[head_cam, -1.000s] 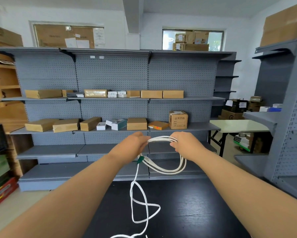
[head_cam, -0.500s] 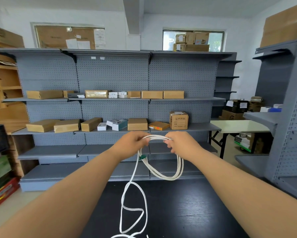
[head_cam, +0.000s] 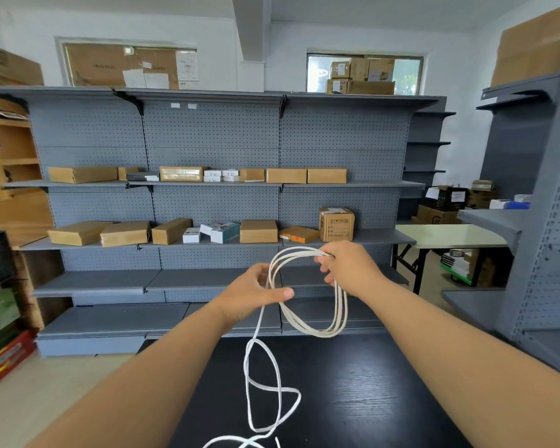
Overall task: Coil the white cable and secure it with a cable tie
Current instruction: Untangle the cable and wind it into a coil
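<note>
The white cable [head_cam: 317, 331] hangs as a coil of several loops above the black table [head_cam: 353, 399]. My right hand [head_cam: 348, 268] is closed around the top right of the coil. My left hand [head_cam: 252, 294] sits lower and to the left, pinching the strand that runs down from the coil. That loose tail [head_cam: 262, 376] drops onto the table in slack loops and runs out of the bottom of the frame. No cable tie is visible now.
Grey pegboard shelving [head_cam: 214, 189] with cardboard boxes [head_cam: 259, 231] stands behind the table. Another grey shelf unit [head_cam: 530, 221] is at the right, a pale folding table [head_cam: 450, 236] beyond it. Coloured boxes [head_cam: 0, 334] sit at the far left on the floor.
My hands have drawn apart: the left has dropped down along the loose strand, the right stays up holding the coil. A green piece seen by my left hand earlier is out of sight.
</note>
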Demonstrator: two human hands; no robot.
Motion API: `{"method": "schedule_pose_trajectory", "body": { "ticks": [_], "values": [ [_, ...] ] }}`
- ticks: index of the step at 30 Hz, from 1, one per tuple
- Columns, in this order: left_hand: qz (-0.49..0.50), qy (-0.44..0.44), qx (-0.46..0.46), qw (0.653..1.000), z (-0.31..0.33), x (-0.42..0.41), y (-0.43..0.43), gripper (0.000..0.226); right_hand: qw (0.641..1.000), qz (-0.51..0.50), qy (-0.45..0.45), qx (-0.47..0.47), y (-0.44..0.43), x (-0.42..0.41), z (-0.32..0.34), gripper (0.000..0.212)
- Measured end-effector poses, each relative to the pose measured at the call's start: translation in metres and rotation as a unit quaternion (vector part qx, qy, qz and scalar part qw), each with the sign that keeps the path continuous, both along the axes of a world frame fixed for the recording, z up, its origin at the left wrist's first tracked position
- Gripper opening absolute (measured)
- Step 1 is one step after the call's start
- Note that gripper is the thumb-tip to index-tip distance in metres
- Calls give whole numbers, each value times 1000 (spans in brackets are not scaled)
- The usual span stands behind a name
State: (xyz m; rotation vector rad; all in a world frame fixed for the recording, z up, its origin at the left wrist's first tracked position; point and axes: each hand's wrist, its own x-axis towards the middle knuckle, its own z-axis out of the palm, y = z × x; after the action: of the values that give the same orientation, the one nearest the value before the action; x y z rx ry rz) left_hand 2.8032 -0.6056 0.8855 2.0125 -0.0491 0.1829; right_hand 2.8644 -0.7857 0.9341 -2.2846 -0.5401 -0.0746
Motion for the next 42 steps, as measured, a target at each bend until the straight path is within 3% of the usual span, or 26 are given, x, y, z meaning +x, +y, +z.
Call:
{"method": "schedule_pose_trajectory", "body": {
  "ticks": [4,10,16,20,26,31,37,42],
  "values": [
    [-9,4,-11,1000,5,-2,1,36,999,-26,-34,-28,-2,6,-4,24],
    [-38,38,49,997,2,-2,-3,71,997,-54,-40,-36,-3,10,-6,25],
    [45,-19,-14,999,-1,6,1,35,997,-53,-49,-13,1,10,-10,23],
    [70,-50,-97,992,5,5,-1,16,994,-52,-76,-66,3,5,-13,25],
    [89,-106,-149,979,9,6,-3,12,994,-30,-78,-77,3,0,-16,23],
    [147,-176,16,973,16,5,-10,12,997,2,-56,-49,6,-3,-17,19],
    [161,-197,66,965,22,5,-16,8,997,31,-61,-39,9,-9,-12,20],
    [175,-240,208,932,20,9,-15,22,995,65,-73,-29,10,-14,-7,24]
  ]
}}
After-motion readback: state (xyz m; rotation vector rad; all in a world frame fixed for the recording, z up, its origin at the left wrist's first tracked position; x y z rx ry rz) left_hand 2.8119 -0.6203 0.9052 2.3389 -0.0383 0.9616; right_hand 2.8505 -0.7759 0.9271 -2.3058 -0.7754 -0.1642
